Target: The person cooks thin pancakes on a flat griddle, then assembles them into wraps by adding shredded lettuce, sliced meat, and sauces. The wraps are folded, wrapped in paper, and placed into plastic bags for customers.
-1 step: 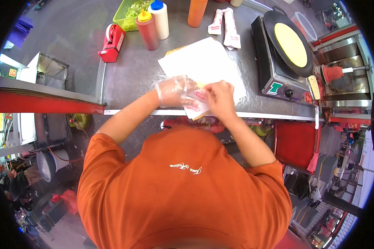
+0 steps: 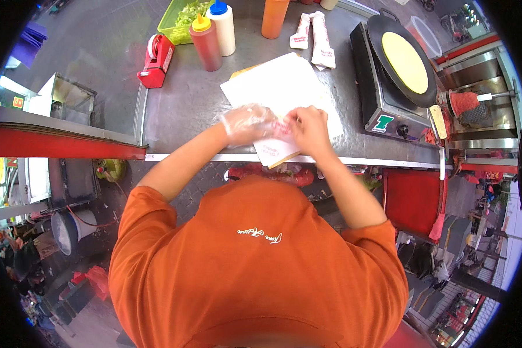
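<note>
Nothing has shifted: our gloved left hand and bare right hand both grip the paper sleeve, mid-wrapping; next, folding it closed.

on the counter, the paper sheet lies in the middle, with the paper sleeve at its near edge, overhanging the counter rim. the left hand and right hand meet on the sleeve. behind the sheet stand two squeeze bottles; a tape dispenser sits to their left, a tub behind them. right of the sheet stands the griddle, a flat crepe on it.
</note>
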Demonstrator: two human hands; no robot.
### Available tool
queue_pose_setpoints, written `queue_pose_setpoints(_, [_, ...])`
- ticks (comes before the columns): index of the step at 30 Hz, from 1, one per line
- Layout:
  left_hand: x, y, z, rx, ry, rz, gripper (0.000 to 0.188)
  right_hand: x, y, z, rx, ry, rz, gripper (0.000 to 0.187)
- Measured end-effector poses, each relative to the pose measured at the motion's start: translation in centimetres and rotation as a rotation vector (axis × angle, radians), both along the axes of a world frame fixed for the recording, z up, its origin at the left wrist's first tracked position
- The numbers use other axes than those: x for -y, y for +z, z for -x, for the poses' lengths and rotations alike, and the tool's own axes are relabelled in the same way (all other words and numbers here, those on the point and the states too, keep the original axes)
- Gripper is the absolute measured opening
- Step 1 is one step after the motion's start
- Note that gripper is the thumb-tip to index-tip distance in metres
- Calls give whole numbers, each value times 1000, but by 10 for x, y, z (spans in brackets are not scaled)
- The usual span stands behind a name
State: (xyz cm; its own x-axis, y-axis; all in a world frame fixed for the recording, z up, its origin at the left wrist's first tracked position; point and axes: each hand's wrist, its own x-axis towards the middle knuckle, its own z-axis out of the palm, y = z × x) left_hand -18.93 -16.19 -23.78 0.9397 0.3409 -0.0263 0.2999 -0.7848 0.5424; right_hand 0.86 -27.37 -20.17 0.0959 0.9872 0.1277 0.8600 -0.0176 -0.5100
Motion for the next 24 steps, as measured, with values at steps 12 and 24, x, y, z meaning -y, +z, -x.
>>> queue_pose_setpoints(12, [-34,-9,-58,52,274,-349,37,-33,-8,-28,447,334,145,17])
queue_pose_setpoints(24, [-37,2,-50,-236,137,-488,44,-25,-26,-33,320,282,22,18])
